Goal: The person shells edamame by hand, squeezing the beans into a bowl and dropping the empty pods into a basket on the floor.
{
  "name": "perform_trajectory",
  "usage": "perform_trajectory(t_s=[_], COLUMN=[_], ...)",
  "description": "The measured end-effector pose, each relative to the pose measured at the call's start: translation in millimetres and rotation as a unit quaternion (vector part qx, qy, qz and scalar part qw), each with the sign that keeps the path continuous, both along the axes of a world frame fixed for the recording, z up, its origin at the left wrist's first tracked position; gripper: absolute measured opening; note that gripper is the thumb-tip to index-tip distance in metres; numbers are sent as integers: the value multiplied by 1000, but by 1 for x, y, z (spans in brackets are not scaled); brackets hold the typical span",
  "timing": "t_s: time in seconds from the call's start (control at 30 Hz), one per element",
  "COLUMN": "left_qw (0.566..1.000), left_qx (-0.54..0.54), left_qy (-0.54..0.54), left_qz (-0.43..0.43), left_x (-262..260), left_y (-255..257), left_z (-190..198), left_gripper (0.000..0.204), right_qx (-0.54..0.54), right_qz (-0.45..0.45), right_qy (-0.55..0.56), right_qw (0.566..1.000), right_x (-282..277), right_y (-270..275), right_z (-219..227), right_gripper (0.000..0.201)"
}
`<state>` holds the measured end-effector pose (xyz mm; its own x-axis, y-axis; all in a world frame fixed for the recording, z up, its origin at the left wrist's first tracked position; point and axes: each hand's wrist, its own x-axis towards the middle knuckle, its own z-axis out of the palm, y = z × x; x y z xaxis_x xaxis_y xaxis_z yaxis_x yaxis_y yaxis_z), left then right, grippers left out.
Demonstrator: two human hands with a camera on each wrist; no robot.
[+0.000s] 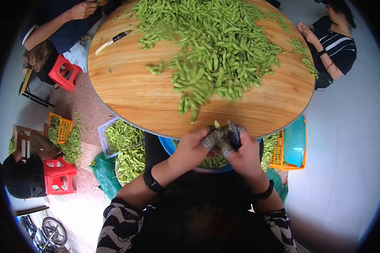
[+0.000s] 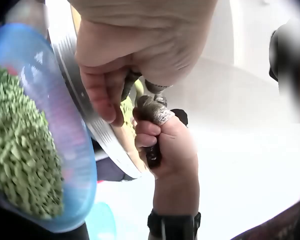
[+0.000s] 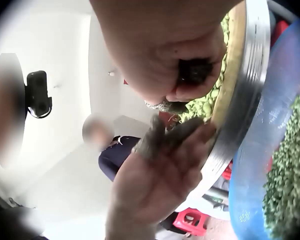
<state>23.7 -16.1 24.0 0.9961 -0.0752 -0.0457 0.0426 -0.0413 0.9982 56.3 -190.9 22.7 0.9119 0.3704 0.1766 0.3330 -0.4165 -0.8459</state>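
Observation:
Over the near table edge, my left hand [image 1: 192,145] pinches a green edamame pod [image 1: 216,124] between thumb and finger, which have grey wrappings. Close beside it, my right hand [image 1: 248,154], also with wrapped fingertips, grips a tool by its dark handle [image 1: 234,135]. The handle's end [image 3: 195,71] shows inside the curled fingers in the right wrist view; the working end is hidden. Below both hands stands a blue basin [image 2: 77,165] of shelled green beans [image 2: 20,155]. A large heap of edamame pods [image 1: 228,50] covers much of the round wooden table [image 1: 131,90].
A knife [image 1: 114,42] with a dark-wrapped handle lies on the table's left. Crates of pods [image 1: 124,137] stand below left, and an orange crate [image 1: 278,156] with a teal basket [image 1: 294,141] below right. Other people sit around, some near red stools [image 1: 63,72].

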Motion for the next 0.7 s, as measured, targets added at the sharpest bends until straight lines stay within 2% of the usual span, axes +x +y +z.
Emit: perform_trajectory(t_s=[0.03,0.07,0.1,0.13,0.2,0.27,0.4,0.47,0.5,0.57,0.6,0.63,0.67,0.7], left_qw=[990,996,996,997,998,997,989,928,928,856,857,954,994,994], left_qx=[-108,-77,-75,-56,-35,49,117,303,302,430,429,239,35,35], left_qy=[89,39,41,48,58,-51,-94,-217,-217,-287,-286,-175,-53,-53], left_qz=[-9,1,-1,5,12,17,15,22,19,15,13,-41,-92,-91], left_x=[3,3,2,0,-3,-6,-10,-11,-12,-14,-16,-17,-19,-21], left_y=[-4,-3,-2,0,4,7,12,14,13,11,13,18,23,27], left_z=[2,-8,-8,-8,-10,-13,-11,-11,-11,-12,-12,-10,-7,-2], left_gripper=[18,16,16,16,17,17,19,20,20,5,5,6,11,11], right_qx=[0,11,22,32,31,30,28,28,52,77,151,219,220,268], right_qz=[-3,22,47,54,72,95,136,144,141,136,131,122,121,140], right_qy=[0,-28,-56,-39,-3,28,69,95,96,97,282,453,453,520], right_qw=[1000,999,997,997,997,995,988,985,984,983,938,856,856,799], right_x=[-3,-5,-6,-7,-7,-5,-2,-2,-3,-5,-7,-8,-11,-14], right_y=[-4,-6,-7,-6,-9,-8,-6,-6,-5,-7,-11,-13,-14,-14], right_z=[-1,-3,-5,1,0,1,3,1,0,0,3,8,18,30], right_gripper=[27,31,36,44,43,42,47,49,46,43,38,34,34,31])
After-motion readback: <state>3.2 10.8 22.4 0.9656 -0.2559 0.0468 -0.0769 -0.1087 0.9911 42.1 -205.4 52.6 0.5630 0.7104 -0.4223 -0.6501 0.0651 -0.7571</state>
